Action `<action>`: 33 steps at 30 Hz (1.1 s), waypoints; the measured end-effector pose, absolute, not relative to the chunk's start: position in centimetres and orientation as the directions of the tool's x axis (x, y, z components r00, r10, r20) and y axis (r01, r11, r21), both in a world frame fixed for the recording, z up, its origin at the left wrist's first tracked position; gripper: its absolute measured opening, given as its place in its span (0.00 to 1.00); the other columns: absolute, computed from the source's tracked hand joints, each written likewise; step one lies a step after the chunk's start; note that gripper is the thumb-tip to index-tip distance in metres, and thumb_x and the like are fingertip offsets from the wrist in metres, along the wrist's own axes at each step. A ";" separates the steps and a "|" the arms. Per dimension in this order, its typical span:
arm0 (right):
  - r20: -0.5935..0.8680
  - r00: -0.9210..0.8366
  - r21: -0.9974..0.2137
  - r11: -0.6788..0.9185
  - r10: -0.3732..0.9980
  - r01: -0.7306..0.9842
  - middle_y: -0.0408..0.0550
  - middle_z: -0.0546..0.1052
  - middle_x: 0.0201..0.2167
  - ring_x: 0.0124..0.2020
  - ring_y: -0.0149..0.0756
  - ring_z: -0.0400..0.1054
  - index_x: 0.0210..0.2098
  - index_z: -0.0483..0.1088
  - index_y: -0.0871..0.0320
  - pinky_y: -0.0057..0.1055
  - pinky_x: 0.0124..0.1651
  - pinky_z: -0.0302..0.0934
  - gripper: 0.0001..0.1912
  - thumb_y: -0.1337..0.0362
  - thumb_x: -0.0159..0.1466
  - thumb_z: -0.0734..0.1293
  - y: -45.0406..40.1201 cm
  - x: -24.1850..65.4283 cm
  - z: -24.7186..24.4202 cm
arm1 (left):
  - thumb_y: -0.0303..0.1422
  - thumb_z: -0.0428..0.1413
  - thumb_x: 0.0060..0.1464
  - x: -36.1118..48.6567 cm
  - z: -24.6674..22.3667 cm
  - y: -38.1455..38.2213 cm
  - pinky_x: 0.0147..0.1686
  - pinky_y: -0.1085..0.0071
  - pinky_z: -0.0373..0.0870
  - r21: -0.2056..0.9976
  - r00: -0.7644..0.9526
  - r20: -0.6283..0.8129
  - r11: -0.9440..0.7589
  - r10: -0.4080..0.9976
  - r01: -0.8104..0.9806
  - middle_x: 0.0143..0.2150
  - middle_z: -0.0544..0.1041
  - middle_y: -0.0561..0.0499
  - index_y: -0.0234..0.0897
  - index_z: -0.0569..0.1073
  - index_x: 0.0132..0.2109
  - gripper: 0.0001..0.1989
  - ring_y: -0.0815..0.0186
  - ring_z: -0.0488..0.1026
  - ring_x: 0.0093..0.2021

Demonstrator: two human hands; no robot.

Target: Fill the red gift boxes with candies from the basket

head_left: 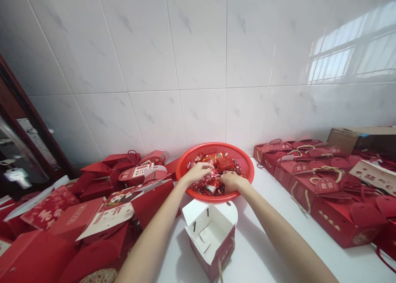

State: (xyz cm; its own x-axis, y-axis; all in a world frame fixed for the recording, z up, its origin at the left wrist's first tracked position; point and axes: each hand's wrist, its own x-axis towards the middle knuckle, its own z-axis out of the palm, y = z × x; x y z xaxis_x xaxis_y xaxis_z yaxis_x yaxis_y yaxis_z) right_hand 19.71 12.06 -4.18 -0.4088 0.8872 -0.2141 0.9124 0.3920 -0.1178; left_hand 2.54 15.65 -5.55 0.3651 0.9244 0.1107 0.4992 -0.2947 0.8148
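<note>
both your hands are down in the basket of red-wrapped packets

the small red-wrapped packets [224,163] lie heaped inside a red plastic basket [214,199] with mesh walls, straight ahead of you on the white table [275,196] and close to the wall. your left hand [198,173] reaches over the basket's near left side, its fingers bent over a white-dotted red packet [206,180]; they touch it or lie right against it, but you cannot tell here whether they grip it. your right hand [232,181] dips in from the near right, fingers curled down among the wrappers, their tips hidden, so whether they have hold of anything cannot be told.

just on your side of the basket, between your forearms, stands an open box [213,229], red outside and white inside, its top flaps spread and a cord handle [232,248] hanging on its right side. no packets show in the part of its inside that you can see.

to your left, red boxes [74,217] crowd together at different angles, several with pale flaps raised. to your right, more red boxes [335,219] stand in rows, many folded shut on top, some with cord loops. beyond them at the far right sits a brown carton [343,142]. pale tiles cover the wall [201,60] behind, a window's reflection shining at the upper right; keys [17,175] hang by a dark door frame [23,105] at the far left.
</note>
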 end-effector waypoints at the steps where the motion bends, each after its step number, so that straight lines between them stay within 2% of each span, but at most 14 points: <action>1: -0.228 -0.414 -0.103 0.401 0.881 0.910 0.61 0.74 0.52 0.56 0.59 0.66 0.40 0.77 0.58 0.45 0.52 0.63 0.22 0.67 0.44 0.77 12.0 19.7 -4.1 | 0.29 0.52 0.45 2.5 -5.6 15.7 0.45 0.69 0.71 0.812 0.375 0.110 -0.301 0.920 0.500 0.35 0.81 0.51 0.35 0.79 0.39 0.14 0.61 0.76 0.40; 4: -0.286 -0.436 -0.073 0.434 0.853 0.898 0.61 0.73 0.53 0.57 0.59 0.65 0.45 0.75 0.57 0.43 0.52 0.63 0.25 0.67 0.47 0.75 12.0 19.7 -4.0 | 0.29 0.52 0.45 2.5 -5.7 15.7 0.43 0.69 0.71 0.790 0.400 0.098 -0.316 0.911 0.525 0.36 0.81 0.50 0.33 0.79 0.40 0.16 0.61 0.76 0.39; 7: -0.277 -0.451 -0.075 0.448 0.849 0.891 0.61 0.74 0.52 0.55 0.59 0.67 0.46 0.74 0.57 0.42 0.49 0.63 0.22 0.68 0.51 0.72 12.2 19.9 -4.2 | 0.30 0.53 0.44 2.5 -5.8 15.6 0.44 0.68 0.71 0.765 0.413 0.081 -0.322 0.907 0.557 0.40 0.82 0.47 0.32 0.79 0.42 0.18 0.59 0.76 0.41; 11: -0.185 -0.544 -0.079 0.539 0.818 0.838 0.56 0.78 0.41 0.45 0.51 0.73 0.40 0.75 0.58 0.37 0.47 0.61 0.15 0.71 0.52 0.68 12.5 20.2 -4.7 | 0.31 0.52 0.45 2.6 -5.6 15.4 0.44 0.68 0.70 0.751 0.420 0.081 -0.333 0.904 0.570 0.42 0.81 0.45 0.32 0.79 0.45 0.20 0.57 0.76 0.43; 17: -0.115 -0.570 -0.175 0.548 0.814 0.818 0.48 0.78 0.30 0.33 0.44 0.73 0.33 0.72 0.56 0.30 0.33 0.57 0.12 0.73 0.49 0.68 12.5 20.5 -4.9 | 0.30 0.50 0.47 2.8 -5.1 14.9 0.41 0.68 0.70 0.740 0.356 0.135 -0.333 0.925 0.584 0.37 0.81 0.48 0.32 0.79 0.45 0.20 0.60 0.75 0.38; 22: -0.111 -0.571 -0.216 0.541 0.814 0.813 0.46 0.77 0.30 0.35 0.43 0.72 0.33 0.70 0.56 0.30 0.34 0.57 0.11 0.73 0.49 0.69 12.5 20.3 -5.0 | 0.29 0.49 0.48 2.9 -5.0 14.6 0.38 0.70 0.69 0.736 0.316 0.149 -0.318 0.937 0.597 0.35 0.80 0.50 0.33 0.79 0.44 0.19 0.61 0.74 0.35; 27: -0.124 -0.555 -0.210 0.525 0.822 0.825 0.45 0.77 0.29 0.36 0.42 0.72 0.31 0.70 0.55 0.29 0.37 0.57 0.08 0.71 0.52 0.70 12.3 20.1 -5.0 | 0.30 0.49 0.48 2.8 -5.6 14.9 0.40 0.70 0.70 0.740 0.340 0.164 -0.343 0.926 0.579 0.34 0.80 0.50 0.34 0.80 0.41 0.17 0.60 0.75 0.37; 33: -0.079 -0.581 -0.150 0.567 0.810 0.810 0.48 0.78 0.30 0.36 0.42 0.73 0.31 0.72 0.56 0.30 0.36 0.54 0.11 0.76 0.51 0.65 11.8 20.2 -5.2 | 0.31 0.49 0.49 2.6 -6.3 15.1 0.40 0.68 0.70 0.721 0.367 0.157 -0.360 0.917 0.591 0.35 0.80 0.49 0.32 0.78 0.45 0.19 0.60 0.75 0.36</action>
